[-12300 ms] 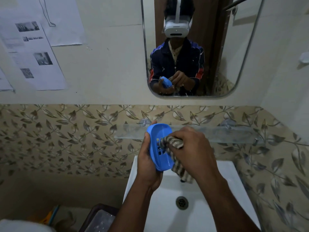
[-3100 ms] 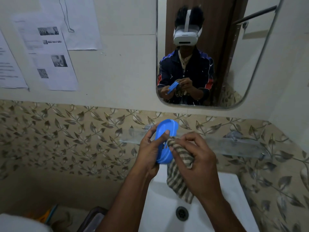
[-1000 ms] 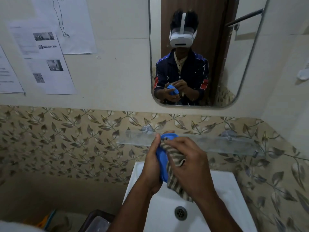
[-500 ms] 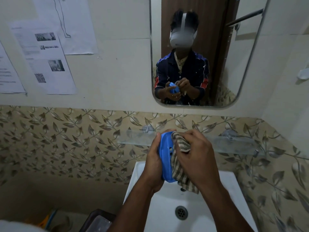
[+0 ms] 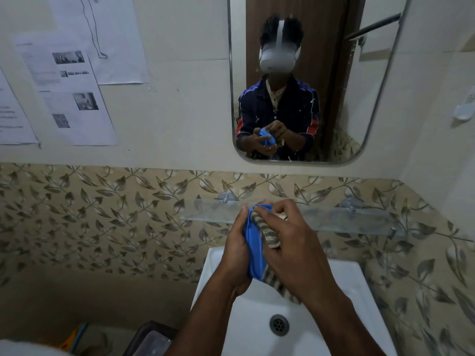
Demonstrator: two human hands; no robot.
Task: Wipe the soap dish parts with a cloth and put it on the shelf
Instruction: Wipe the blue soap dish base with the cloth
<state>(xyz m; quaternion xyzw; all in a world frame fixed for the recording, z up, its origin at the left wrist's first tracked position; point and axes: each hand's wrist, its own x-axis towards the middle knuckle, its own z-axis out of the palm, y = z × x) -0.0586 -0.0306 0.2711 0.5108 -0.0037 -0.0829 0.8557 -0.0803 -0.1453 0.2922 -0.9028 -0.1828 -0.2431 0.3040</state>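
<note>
Evidently wiping is underway: left hand [image 5: 235,255] grips the blue plastic soap dish [image 5: 254,249], right hand [image 5: 290,249] presses the striped cloth [image 5: 264,228] on it. Glass wall shelf [image 5: 359,218] (bare where visible) awaits.

The room is dim and evenly lit, with a cool, muted cast and no hard shadows. The wall [image 5: 180,119] above the tiles is the brightest area, while the near left corner falls into murk. The sink [image 5: 359,299] shows a soft sheen (no harsh glare). The wide lens bows the mirror [image 5: 380,98] edges and the shelf [image 5: 210,211]. The papers' [image 5: 74,98] print is too soft to read, and the near forearms are slightly blurred.
</note>
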